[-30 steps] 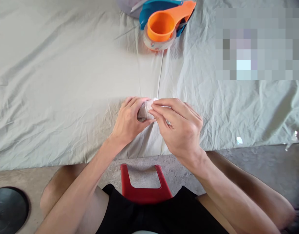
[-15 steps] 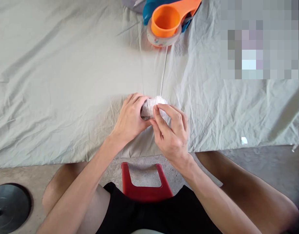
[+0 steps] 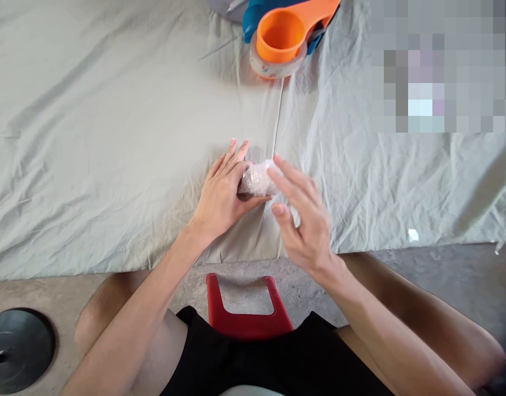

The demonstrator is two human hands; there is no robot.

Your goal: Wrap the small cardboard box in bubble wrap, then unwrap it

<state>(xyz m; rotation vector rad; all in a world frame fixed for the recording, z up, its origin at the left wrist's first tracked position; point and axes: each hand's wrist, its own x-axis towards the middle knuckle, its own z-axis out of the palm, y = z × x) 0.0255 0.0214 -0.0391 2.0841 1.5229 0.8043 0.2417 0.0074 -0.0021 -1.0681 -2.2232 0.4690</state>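
Observation:
A small bundle wrapped in clear bubble wrap (image 3: 258,179) rests at the near part of the cloth-covered table. My left hand (image 3: 225,190) grips its left side between thumb and index finger, with the other fingers stretched forward. At the bundle's right side is my right hand (image 3: 304,212), its thumb apart from the extended fingers; the fingertips lie at or just over the wrap, and whether they touch it I cannot tell. What is inside the wrap is hidden.
An orange tape dispenser (image 3: 281,36) with a roll of clear tape (image 3: 273,67) lies at the table's far side, beside a blue object (image 3: 257,16). A red stool (image 3: 249,324) is beneath me. A round black base (image 3: 20,349) stands on the floor at left.
My right hand has let go its pinch on the wrap, spread its fingers and shifted slightly right. My left hand's outer fingers have straightened while its grip stays.

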